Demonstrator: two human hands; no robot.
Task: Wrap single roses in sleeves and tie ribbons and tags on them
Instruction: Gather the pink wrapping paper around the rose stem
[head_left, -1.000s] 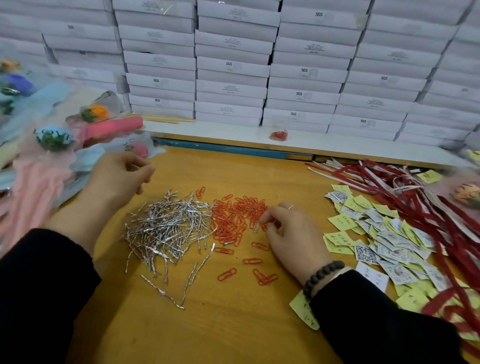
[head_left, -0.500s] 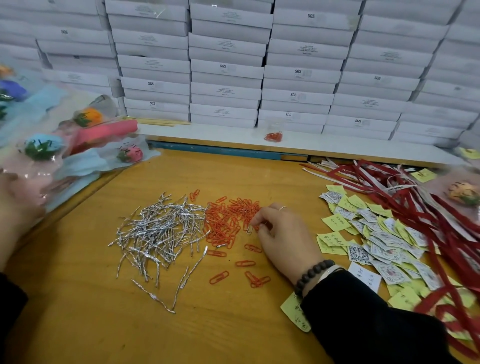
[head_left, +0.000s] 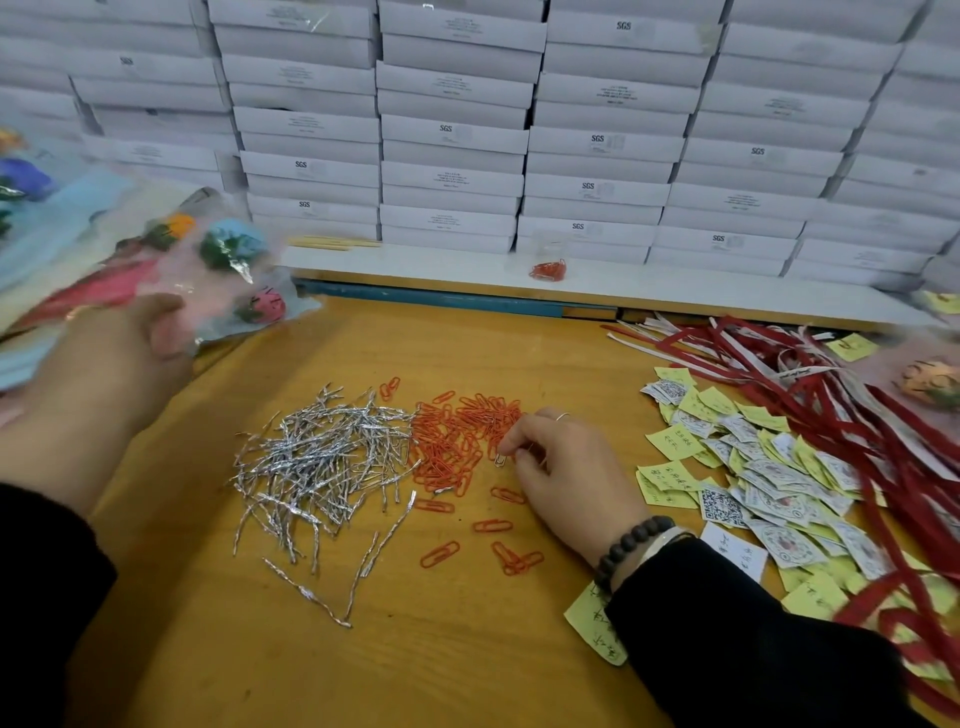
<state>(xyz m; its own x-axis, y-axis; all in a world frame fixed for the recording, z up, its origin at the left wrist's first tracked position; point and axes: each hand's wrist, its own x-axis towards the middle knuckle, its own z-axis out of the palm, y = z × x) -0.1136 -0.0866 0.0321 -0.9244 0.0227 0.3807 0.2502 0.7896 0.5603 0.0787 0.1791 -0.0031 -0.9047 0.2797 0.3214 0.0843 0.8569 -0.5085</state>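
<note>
The left hand (head_left: 111, 364) grips a wrapped rose (head_left: 228, 247) by the lower part of its clear and pink sleeve, with the fingers curled around it, at the left edge of the wooden worktop (head_left: 415, 649). This rose has a light blue head and it lies over a pile of other sleeved roses (head_left: 62, 218) on the left; the picture is blurred there. The right hand (head_left: 566, 478) rests on the worktop in the middle, and its fingers (head_left: 511, 441) pinch one small clip at the right edge of the heap of orange paper clips (head_left: 457, 441). Just beside this heap, on its left, lies a heap of silver twist ties (head_left: 322, 462). To the right of the right hand lie yellow and white tags (head_left: 763, 467), and red ribbons (head_left: 841, 405) lie partly over them. Stacked white boxes (head_left: 519, 130) stand behind the worktop.
</note>
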